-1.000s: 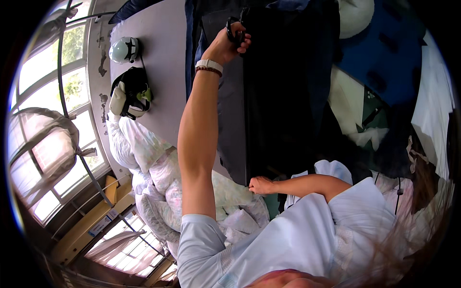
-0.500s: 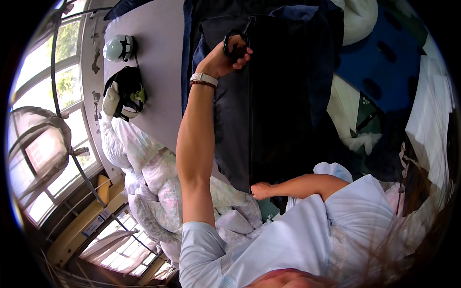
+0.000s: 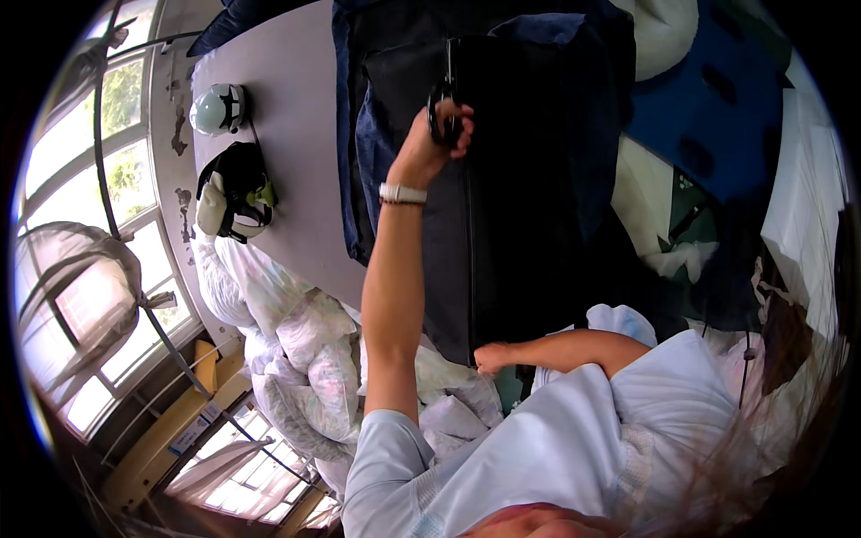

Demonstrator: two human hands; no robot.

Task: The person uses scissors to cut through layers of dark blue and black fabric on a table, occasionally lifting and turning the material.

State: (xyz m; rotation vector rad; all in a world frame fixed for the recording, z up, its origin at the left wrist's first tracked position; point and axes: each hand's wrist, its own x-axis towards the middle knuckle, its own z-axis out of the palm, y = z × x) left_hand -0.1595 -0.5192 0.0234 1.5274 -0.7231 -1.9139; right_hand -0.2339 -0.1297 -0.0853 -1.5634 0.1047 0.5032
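On the left, toward 10 o'clock, a pale mint, rounded, helmet-like shell (image 3: 218,109) sits on a flat grey bench (image 3: 305,179), and from 8 o'clock spreads a heap of soft, whitish, floral-tinted bundles (image 3: 318,341). Near 12 o'clock, the left hand (image 3: 430,148) has its fingers curled round the looped handles of black-handled metal scissors (image 3: 447,91), over a wide black fabric panel (image 3: 538,206); whether the blades stand apart or together I cannot tell. Their long axis runs roughly 12 to 6, tips toward 12. They should feel stiff and modest in weight, best held by the loops and clear of the blades. The panel lies from the middle toward 2 o'clock, its long axis also near 12 to 6, marked by a straight dark line. It looks limp and soft, likely to shift unless pinned by an edge. At 5 o'clock the right hand (image 3: 491,358), fingers bunched together, seems clamped on the line's lower end. Beyond, toward 2 o'clock, is dark-spotted blue cloth (image 3: 691,117).
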